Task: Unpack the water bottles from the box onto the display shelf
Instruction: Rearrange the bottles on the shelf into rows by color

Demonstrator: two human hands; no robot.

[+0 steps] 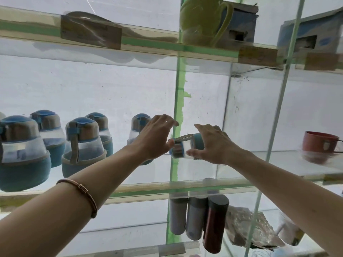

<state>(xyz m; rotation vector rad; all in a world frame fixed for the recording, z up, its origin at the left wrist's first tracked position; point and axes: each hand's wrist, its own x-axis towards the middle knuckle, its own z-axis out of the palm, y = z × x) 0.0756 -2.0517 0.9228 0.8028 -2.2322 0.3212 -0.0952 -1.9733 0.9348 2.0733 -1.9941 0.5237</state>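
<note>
Head view, looking up into a glass display shelf [185, 188] with green-taped edges. At centre frame, the right hand [213, 145] holds a small clear plastic water bottle with a blue base and blue lid [182, 147], tipped on its side with the lid end pointing toward frame left; its grip is curled round the bottle's body, thumb below and fingers over the top. The bottle is above the middle shelf board, just right of the vertical green-edged glass divider [178, 127]; whether it touches the board cannot be told. The left hand [154, 138] is just beside the bottle's lid end, its grip spread with fingers extended and the thumb close to the lid and grey carry strap; contact cannot be confirmed. A copper-coloured bangle [81, 193] circles the left forearm at lower left.

At middle left of the frame, five matching blue-lidded clear water bottles [83, 145] stand upright on the same shelf board, one partly hidden behind the left hand. At far right on that level sits a red mug [319, 145]. In the upper centre, on the shelf above, stands a yellow-green plastic jug [202, 21] beside worn blue cardboard boxes [239, 23]. Below centre, on the lower shelf, three cylindrical flasks [196, 219] stand together, two grey and one dark red.
</note>
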